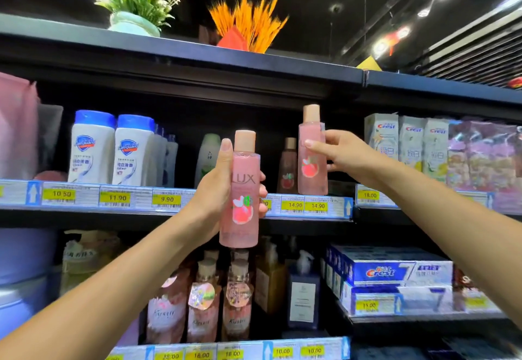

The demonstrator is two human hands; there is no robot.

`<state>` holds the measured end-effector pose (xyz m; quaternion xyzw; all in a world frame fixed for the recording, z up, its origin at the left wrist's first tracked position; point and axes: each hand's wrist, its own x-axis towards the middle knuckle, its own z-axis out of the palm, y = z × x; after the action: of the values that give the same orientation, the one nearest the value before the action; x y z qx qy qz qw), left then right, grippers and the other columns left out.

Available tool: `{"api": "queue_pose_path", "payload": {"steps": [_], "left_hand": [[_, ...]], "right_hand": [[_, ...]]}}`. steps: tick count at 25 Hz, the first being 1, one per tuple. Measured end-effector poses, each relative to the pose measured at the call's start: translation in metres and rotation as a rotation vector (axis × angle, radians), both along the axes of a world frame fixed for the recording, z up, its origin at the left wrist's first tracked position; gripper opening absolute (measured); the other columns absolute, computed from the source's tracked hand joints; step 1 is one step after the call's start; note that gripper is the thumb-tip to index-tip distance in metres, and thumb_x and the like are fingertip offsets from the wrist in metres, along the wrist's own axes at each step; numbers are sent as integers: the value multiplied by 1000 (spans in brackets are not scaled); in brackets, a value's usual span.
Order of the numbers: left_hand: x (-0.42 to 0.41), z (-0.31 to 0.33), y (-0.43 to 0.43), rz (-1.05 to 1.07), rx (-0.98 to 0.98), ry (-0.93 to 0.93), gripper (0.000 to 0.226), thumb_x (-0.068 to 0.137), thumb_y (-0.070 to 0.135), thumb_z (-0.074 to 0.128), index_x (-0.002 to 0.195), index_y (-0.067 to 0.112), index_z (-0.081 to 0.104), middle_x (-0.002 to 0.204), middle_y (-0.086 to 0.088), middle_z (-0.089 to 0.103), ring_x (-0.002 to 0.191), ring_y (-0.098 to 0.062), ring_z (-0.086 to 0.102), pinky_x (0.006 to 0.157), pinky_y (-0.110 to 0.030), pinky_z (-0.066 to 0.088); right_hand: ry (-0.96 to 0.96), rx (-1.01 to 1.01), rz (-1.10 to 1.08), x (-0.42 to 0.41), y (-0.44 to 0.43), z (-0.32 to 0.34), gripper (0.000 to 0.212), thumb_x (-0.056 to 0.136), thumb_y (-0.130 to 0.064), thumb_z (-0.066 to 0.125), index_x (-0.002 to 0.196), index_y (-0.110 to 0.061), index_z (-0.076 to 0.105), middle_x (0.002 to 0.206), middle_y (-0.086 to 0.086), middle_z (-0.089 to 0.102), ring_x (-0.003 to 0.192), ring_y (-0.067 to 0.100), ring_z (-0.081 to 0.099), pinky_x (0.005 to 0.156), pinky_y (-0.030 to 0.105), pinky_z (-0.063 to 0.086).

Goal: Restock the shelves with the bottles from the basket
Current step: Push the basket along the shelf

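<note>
Head view: in our left hand [216, 190] we hold a translucent pink plastic LUX bottle with a beige cylindrical cap [243, 173], upright and in the air in front of the price rail of the black middle shelf [135, 200]. Our thumb runs up its left side towards the cap and our fingertips curl round onto its right side. Our right hand [339, 152] grasps a second pink bottle of the same kind [312, 174] by its upper body, thumb across the front and fingers behind. This one is upright at the front edge of the same shelf, above two yellow 14.90 price tags [306, 205]; we cannot tell whether its base touches the shelf. Just to its left, further back on the shelf, stands a smaller brownish bottle with a fruit label [288, 167]. Towards the left end of the shelf are two white bottles with blue caps [113, 150], and on the right neighbouring shelf a row of pale Crest cartons [409, 147]. On the shelf below stand pink pump bottles [203, 303] and blue-and-white Crest toothpaste boxes [395, 272].
</note>
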<state>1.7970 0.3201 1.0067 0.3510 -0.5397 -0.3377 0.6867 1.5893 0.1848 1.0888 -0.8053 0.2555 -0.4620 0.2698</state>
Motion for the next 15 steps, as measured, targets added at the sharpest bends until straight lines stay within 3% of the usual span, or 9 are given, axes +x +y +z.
{"api": "queue_pose_path", "payload": {"steps": [4, 8, 12, 15], "left_hand": [[2, -2, -3, 7, -11, -19, 85, 76, 84, 43, 88, 6, 71, 77, -19, 66, 66, -32, 66, 73, -44, 54], [3, -3, -5, 7, -11, -23, 86, 74, 85, 44, 89, 5, 71, 78, -19, 66, 67, -32, 66, 76, -45, 54], [4, -3, -6, -1, -13, -19, 86, 73, 86, 45, 91, 5, 70, 79, -20, 66, 67, -32, 66, 76, -45, 53], [3, -3, -4, -1, -10, -25, 85, 75, 85, 43, 90, 5, 70, 78, -19, 66, 66, -31, 66, 73, -43, 54]], "right_hand": [[118, 52, -26, -1, -7, -6, 24, 96, -30, 68, 117, -18, 69, 108, 1, 77, 103, 15, 73, 93, 41, 58], [178, 107, -37, 1, -15, -7, 36, 95, -24, 69, 127, -12, 59, 112, 9, 75, 101, 21, 74, 94, 48, 59], [298, 84, -86, -6, -13, 2, 38, 93, -30, 72, 126, -17, 60, 110, 4, 76, 102, 18, 74, 92, 43, 60], [406, 44, -139, -12, -10, 2, 51, 81, -31, 84, 124, -21, 58, 108, 1, 76, 100, 16, 74, 88, 39, 61]]}}
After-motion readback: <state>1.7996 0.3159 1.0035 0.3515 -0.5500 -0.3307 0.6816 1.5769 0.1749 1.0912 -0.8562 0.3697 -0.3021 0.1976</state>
